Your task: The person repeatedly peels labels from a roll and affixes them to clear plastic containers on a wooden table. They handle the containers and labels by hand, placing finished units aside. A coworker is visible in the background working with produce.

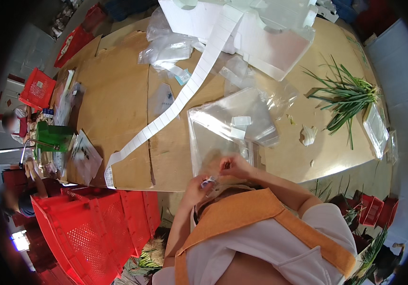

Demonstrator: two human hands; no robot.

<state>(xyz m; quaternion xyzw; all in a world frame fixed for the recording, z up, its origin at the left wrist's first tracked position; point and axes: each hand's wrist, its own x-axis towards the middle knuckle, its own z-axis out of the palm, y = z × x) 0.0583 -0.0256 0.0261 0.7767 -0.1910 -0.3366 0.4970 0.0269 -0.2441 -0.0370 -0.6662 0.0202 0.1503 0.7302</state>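
Close to my body, at the table's near edge, my left hand (195,189) has its fingers closed on a small white and purple item (208,181) too small to identify. Just right of it is my right hand (235,166), fingers curled; whether it holds anything cannot be told. Under and beyond the hands lie stacked clear plastic bags (211,139), with two white labels (241,121) on top. A long strip of white labels (189,89) runs from a white foam box (279,46) to the table's near left edge.
Green onions (350,96) and a garlic bulb (309,135) lie on the cardboard-covered table (118,92) at right. Stacked red crates (97,231) stand below its left edge. A green container (50,137) stands far left, near two other people.
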